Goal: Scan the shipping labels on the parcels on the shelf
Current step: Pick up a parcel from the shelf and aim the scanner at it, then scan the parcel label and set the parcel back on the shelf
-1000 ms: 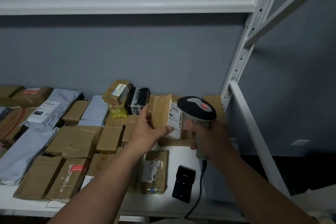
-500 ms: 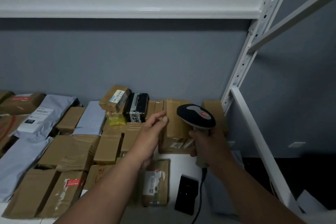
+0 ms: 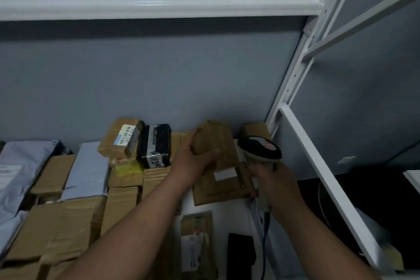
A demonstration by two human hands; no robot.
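Note:
My left hand [image 3: 193,163] grips a small brown taped carton [image 3: 216,141] at the back right of the shelf, thumb across its front; no label shows on the faces I see. That carton rests on a flat brown box [image 3: 225,186] with a small white sticker. My right hand [image 3: 276,185] holds a grey-and-black barcode scanner [image 3: 259,149] by its handle, just right of the carton, with its cable hanging down. More brown cartons [image 3: 61,229] and grey mailer bags [image 3: 87,170] fill the shelf to the left.
A tilted box with a barcode label [image 3: 121,137] and a black packet [image 3: 155,145] lean at the back wall. A labelled parcel [image 3: 196,241] and a black scanner cradle [image 3: 241,254] lie near the front. The white upright [image 3: 293,88] and slanted brace [image 3: 318,170] bound the right side.
My left hand turned the carton so its white label no longer faces me, then moved from its top edge to a grip around it. The scanner stayed beside it.

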